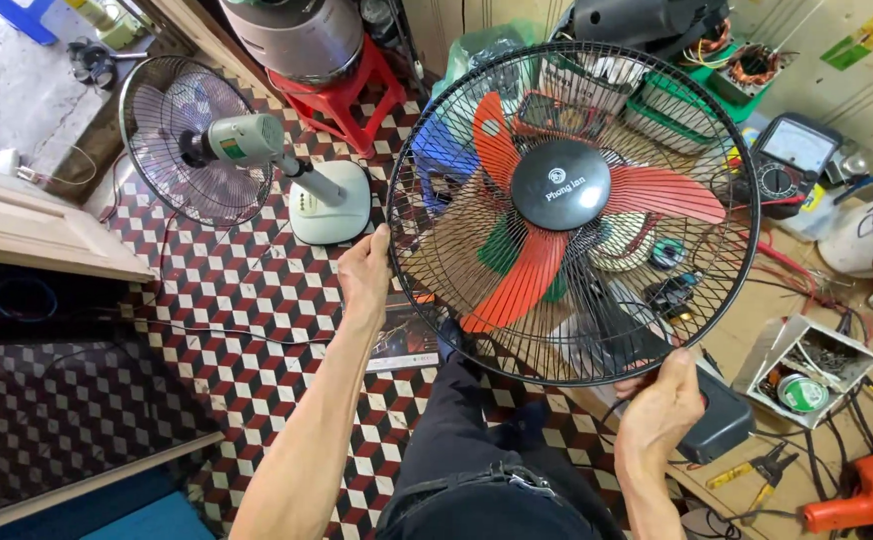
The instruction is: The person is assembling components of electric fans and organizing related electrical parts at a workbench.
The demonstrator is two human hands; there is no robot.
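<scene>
Both hands, left hand (365, 268) and right hand (665, 396), clasp the black wire fan guard (427, 160) by its stiff rim, fingers curled around what looks light but bendable.

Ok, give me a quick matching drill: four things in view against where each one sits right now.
Things:
1. left hand
2. right hand
3. grey fan
4. orange tool

Places:
A. lower right corner
B. lying on the tiled floor, upper left
C. on the black fan guard's left rim
D. on the guard's bottom rim

Pairs: 1-C, 2-D, 3-B, 4-A
</scene>
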